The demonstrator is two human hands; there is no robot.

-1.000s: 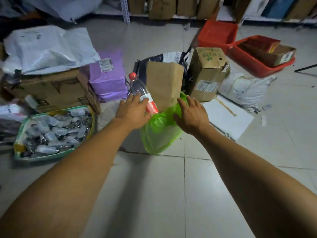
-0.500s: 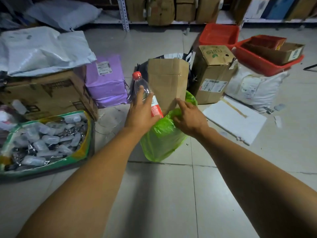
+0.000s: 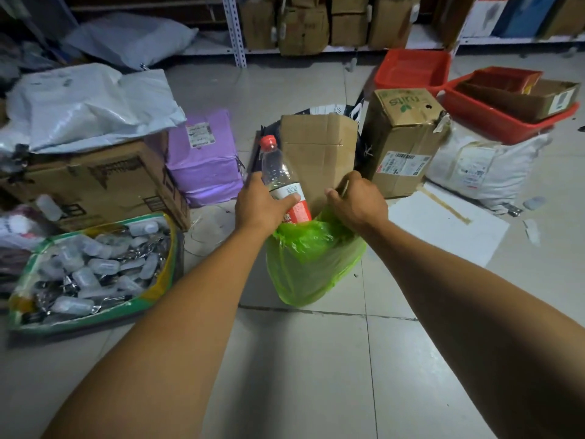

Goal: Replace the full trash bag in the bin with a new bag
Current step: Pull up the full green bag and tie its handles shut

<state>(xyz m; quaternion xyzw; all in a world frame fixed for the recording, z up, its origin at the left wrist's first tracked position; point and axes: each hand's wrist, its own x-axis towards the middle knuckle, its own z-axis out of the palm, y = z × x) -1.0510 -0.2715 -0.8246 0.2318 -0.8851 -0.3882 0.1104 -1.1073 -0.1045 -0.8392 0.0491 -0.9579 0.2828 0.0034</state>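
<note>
- While the bin itself isn't visible, left hand (image 3: 258,205) has fingers curled round a clear plastic bottle with red cap (image 3: 281,179), poking out at 11 o'clock of the bag.
- Thin green plastic trash bag (image 3: 311,267) sits on the floor dead centre: floppy, probably light, tears easily.
- Right hand (image 3: 357,201) pinches its gathered rim at 1 o'clock, which looks the best place to hold.

Both arms outstretched, left hand (image 3: 258,202) and right hand (image 3: 357,201) gripping.

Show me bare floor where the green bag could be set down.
Bare tiles lie in front of the green bag, between the two forearms. It is crowded behind: brown cardboard, purple parcel, and the bottle tray to the left.
</note>
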